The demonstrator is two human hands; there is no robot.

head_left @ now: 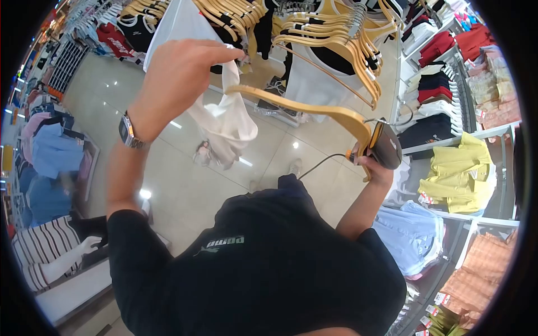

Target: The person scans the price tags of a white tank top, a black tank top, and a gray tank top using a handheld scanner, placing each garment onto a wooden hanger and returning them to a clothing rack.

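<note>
My left hand (188, 75), with a watch on its wrist, is raised at the upper left, its fingers closed on the white garment (224, 126). That garment hangs down in loose folds beside one end of a wooden hanger (302, 106). On the right, my right hand (375, 168) is wrapped round the other end of the hanger, below its metal hook. A dark device (385, 147) with a cable sits against the same hand. How the fingers divide their grip between hanger and device is partly hidden.
Wooden hangers with clothes (330, 39) hang on a rack ahead. Shelves on the right hold folded clothes and a yellow shirt (462, 173). Blue clothes (53, 151) are on the left, above a mannequin in stripes (47, 246). Tiled floor (168, 162) shows between them.
</note>
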